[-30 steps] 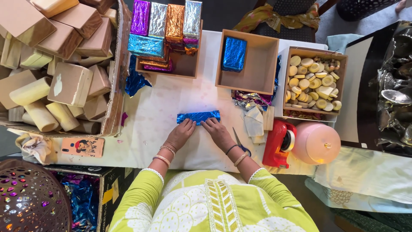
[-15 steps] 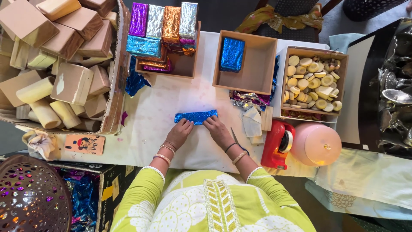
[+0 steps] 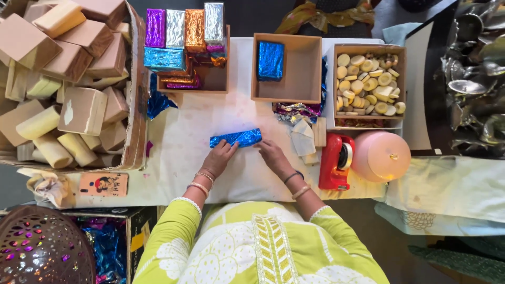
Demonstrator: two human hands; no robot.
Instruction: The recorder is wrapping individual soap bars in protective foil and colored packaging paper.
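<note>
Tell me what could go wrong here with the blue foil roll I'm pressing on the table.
The blue foil roll is pinned only by fingertips of the left hand and right hand, so it might roll away and unwrap. The thin foil could also tear under pressure. The red tape dispenser sits close to the right wrist and may get bumped.

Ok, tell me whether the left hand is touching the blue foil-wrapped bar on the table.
Touching. The head view shows the left hand with its fingertips against the near edge of the blue foil-wrapped bar, no gap between them.
</note>
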